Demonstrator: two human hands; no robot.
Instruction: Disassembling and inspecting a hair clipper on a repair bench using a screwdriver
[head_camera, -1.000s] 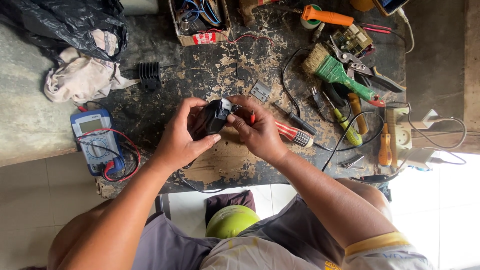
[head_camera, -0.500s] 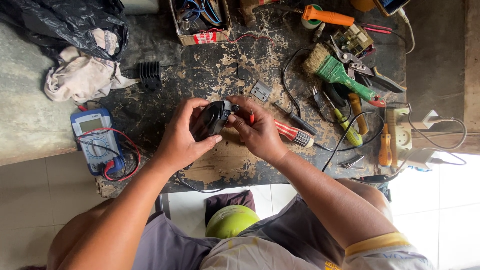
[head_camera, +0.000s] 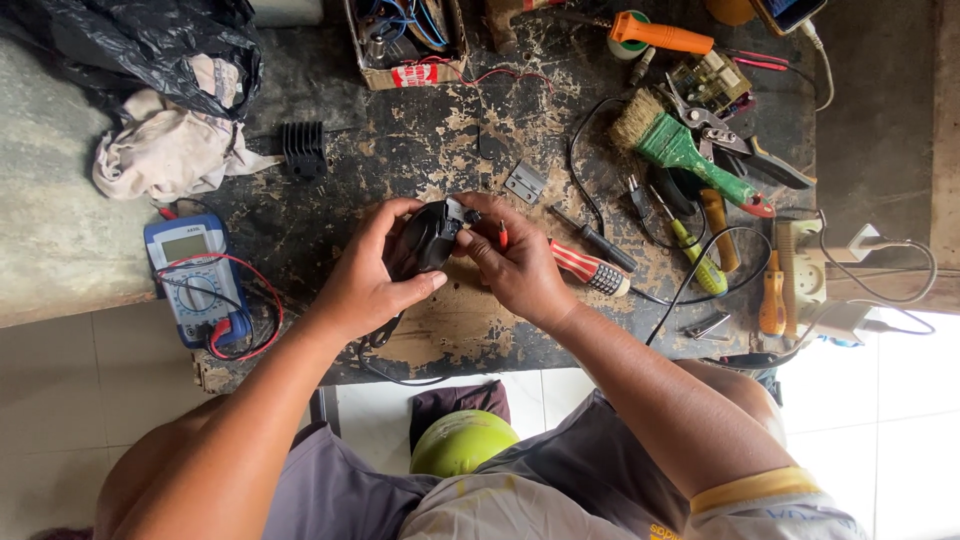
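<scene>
Hands meet over the scarred dark workbench (head_camera: 440, 140); left hand (head_camera: 365, 280) cradles a small black plastic device (head_camera: 425, 240) steady, while right hand (head_camera: 515, 265) pinches its top end, perhaps working a clip; red-striped screwdriver (head_camera: 585, 268) lies just beside.

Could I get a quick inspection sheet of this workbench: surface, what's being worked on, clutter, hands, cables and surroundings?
Surface: dark bench, worn, paint flaking.
Job's things: small black device held over the bench by both hands.
Clutter: multimeter, rag, black bag, green brush, striped screwdriver, cardboard box, pliers.
Hands: left hand cups the device; right hand pinches its upper end.
Cables: red and black leads around the multimeter; black cord loops among the tools.
Surroundings: pale tiled floor; green round object below the bench.
</scene>
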